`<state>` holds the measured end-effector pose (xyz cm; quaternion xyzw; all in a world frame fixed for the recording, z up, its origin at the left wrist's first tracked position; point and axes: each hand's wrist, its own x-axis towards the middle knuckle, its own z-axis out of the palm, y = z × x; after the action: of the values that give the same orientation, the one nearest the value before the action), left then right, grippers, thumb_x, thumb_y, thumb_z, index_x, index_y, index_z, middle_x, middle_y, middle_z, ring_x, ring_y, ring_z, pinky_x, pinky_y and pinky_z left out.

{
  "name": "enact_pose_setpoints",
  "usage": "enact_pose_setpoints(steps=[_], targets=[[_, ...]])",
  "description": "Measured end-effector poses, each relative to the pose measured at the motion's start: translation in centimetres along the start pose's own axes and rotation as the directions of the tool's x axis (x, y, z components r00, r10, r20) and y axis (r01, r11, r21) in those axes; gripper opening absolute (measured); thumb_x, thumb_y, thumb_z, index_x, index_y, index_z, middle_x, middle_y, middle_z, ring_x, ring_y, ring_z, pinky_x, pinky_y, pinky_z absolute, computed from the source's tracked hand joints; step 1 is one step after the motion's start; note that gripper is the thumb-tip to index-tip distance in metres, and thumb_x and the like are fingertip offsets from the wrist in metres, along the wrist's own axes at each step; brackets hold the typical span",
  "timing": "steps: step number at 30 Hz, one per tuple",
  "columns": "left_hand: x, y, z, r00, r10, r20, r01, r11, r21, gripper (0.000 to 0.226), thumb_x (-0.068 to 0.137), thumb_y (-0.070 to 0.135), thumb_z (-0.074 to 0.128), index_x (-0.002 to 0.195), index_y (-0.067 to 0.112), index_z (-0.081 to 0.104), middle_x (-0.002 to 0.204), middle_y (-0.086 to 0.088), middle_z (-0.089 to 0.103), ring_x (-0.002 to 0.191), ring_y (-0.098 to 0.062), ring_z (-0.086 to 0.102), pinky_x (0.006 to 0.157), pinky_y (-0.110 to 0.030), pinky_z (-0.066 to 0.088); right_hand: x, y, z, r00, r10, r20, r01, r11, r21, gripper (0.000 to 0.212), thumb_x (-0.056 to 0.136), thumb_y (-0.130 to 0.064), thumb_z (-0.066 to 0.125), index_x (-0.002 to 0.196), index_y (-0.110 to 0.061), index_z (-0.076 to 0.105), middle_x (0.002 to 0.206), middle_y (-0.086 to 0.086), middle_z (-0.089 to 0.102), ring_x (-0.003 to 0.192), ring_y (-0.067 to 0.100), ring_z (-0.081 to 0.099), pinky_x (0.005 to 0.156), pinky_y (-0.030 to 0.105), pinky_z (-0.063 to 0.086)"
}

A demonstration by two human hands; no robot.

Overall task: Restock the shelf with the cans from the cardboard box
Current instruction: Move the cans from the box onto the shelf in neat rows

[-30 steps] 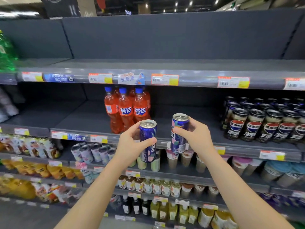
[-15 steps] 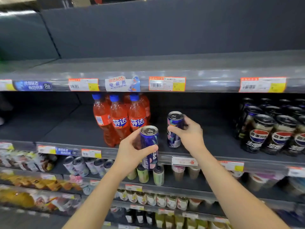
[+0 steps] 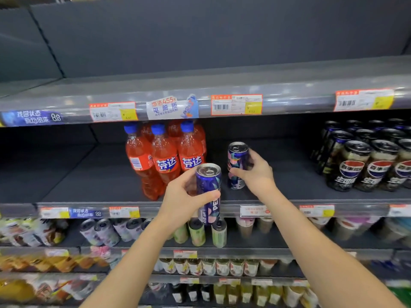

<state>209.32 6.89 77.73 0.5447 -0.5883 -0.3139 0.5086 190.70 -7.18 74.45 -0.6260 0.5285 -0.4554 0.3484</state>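
Note:
Two slim blue cans with a floral print are in my hands. My left hand (image 3: 185, 196) grips one can (image 3: 209, 192) upright in front of the shelf's front edge. My right hand (image 3: 255, 172) holds the second can (image 3: 236, 161) upright over the dark grey shelf (image 3: 100, 181), just right of the orange bottles; its base is at or just above the shelf surface. The cardboard box is out of view.
Orange soda bottles (image 3: 164, 156) with blue caps stand left of the cans. Black Pepsi cans (image 3: 364, 161) fill the shelf's right end. The upper shelf (image 3: 200, 85) carries price tags along its edge. Lower shelves hold small cans, cups and snack bags.
My right hand has carried its can forward and down onto the shelf beside the orange bottles. My left hand has stayed near the shelf edge. The camera has moved closer.

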Motion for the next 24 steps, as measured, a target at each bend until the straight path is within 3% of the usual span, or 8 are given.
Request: enact_pose_setpoints(steps=[7, 13, 17, 24], targets=[[0.7, 0.3, -1.4, 0.998, 0.041, 0.038, -0.04, 0.999, -0.032, 0.06, 0.076, 0.014, 0.089, 0.128, 0.033, 0.065, 0.116, 0.025, 0.072, 0.112, 0.007, 0.065, 0.088, -0.006, 0.047, -0.5, -0.2, 0.6, 0.998, 0.013, -0.063, -0.014, 1.0, -0.016, 0.077, 0.071, -0.02, 0.091, 0.14, -0.026, 0.058, 0.116, -0.007, 0.069, 0.109, 0.011, 0.065, 0.106, 0.036, 0.049], [0.7, 0.3, -1.7, 0.996, 0.072, 0.044, -0.071, 0.997, -0.029, 0.059, 0.077, 0.009, 0.088, 0.119, 0.042, 0.063, 0.108, 0.033, 0.072, 0.106, 0.011, 0.065, 0.086, -0.004, 0.046, 0.4, -0.3, 1.6, 0.997, -0.013, -0.074, 0.012, 1.0, -0.018, 0.074, 0.076, -0.02, 0.088, 0.142, -0.022, 0.056, 0.128, 0.0, 0.069, 0.112, 0.012, 0.064, 0.101, 0.027, 0.049], [0.6, 0.0, -1.8, 0.996, 0.07, 0.055, -0.068, 0.997, -0.03, 0.061, 0.076, 0.016, 0.089, 0.124, 0.042, 0.064, 0.117, 0.027, 0.071, 0.113, 0.008, 0.063, 0.091, -0.007, 0.048, 1.5, -0.2, 2.3, 0.996, -0.028, -0.083, 0.028, 1.0, -0.003, 0.076, 0.071, -0.02, 0.09, 0.14, -0.021, 0.057, 0.122, 0.002, 0.071, 0.108, 0.015, 0.067, 0.103, 0.036, 0.052], [0.8, 0.2, -1.4, 0.996, 0.075, 0.04, -0.074, 0.997, -0.032, 0.059, 0.076, 0.014, 0.089, 0.125, 0.036, 0.065, 0.115, 0.023, 0.073, 0.111, 0.004, 0.066, 0.091, -0.011, 0.05, 3.6, 1.0, 3.3, 0.995, -0.024, -0.097, 0.03, 0.997, 0.067, 0.079, 0.071, -0.024, 0.091, 0.141, -0.019, 0.055, 0.128, 0.004, 0.068, 0.114, 0.017, 0.065, 0.104, 0.043, 0.052]])
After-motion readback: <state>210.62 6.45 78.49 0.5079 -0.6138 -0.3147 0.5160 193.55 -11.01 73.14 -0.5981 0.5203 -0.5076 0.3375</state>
